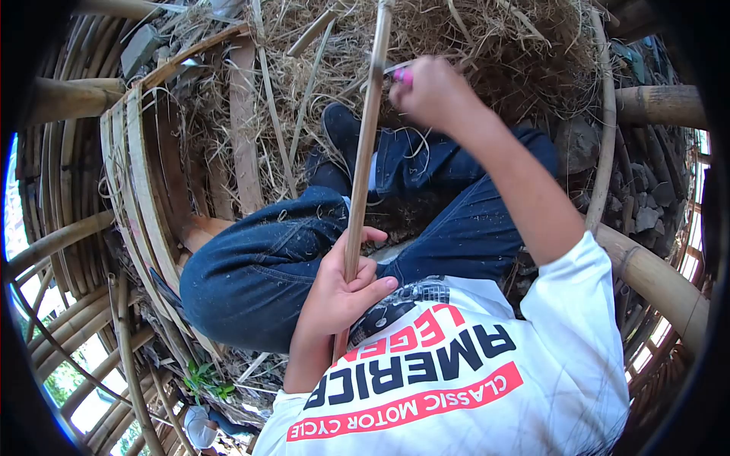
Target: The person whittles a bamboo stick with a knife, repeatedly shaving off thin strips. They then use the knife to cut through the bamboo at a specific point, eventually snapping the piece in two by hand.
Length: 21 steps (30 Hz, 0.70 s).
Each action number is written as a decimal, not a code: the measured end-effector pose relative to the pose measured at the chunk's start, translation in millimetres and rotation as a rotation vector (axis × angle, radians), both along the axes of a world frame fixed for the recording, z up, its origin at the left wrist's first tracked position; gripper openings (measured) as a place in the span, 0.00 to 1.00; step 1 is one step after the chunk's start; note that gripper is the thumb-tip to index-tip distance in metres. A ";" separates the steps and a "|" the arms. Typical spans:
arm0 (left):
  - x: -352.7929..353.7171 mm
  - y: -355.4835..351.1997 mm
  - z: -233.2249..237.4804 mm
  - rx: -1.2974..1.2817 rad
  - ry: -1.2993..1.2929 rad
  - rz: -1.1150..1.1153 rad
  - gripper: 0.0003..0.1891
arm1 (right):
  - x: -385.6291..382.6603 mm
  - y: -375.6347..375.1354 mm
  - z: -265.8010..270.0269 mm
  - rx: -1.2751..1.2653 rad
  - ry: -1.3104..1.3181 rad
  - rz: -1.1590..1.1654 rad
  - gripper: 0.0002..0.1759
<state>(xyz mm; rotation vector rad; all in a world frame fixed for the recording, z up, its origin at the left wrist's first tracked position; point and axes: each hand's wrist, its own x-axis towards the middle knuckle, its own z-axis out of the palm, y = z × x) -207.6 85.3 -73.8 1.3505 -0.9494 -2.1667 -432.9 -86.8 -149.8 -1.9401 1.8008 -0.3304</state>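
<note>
Bamboo strip [365,152], long and thin, runs from the near centre, past the knees, to the far edge; its far end leans slightly right.

Left hand [338,296]: grip closed round the strip's near part, fingers wrapped, thumb lying along it, just over the lap.

Right hand [430,91]: on the far side, arm stretched out over the legs. Grip closed in a fist on a pink-handled tool [403,74], held right against the strip. The working end is blurred; cannot tell its shape.

Person sits with knees bent. Blue jeans [258,266] are dusted with fibres. Dark shoe [341,128] is planted beyond the knees, just left of the strip. White shirt [487,380] with red and black print lies nearest.

Ground beyond the feet is covered in dry shavings [471,38]. Flat plank [243,121] lies left of the shoe among them. Curved slats [141,175] stand on the left. Thick poles [654,277] are on the right, with grey stones [646,205] beyond them.
</note>
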 end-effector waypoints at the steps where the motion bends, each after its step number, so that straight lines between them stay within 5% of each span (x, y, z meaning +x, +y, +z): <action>1: -0.9 0.0 0.5 -0.007 -0.003 -0.005 0.31 | 9.5 18.2 10.4 0.020 0.028 0.050 0.18; 6: -4.8 -0.4 0.0 -0.040 -0.059 0.057 0.37 | 29.2 78.9 34.4 0.121 -0.090 0.268 0.15; 21: -3.9 5.0 0.4 -0.249 -0.361 -0.169 0.37 | 3.5 2.3 -8.2 0.017 0.114 -0.020 0.15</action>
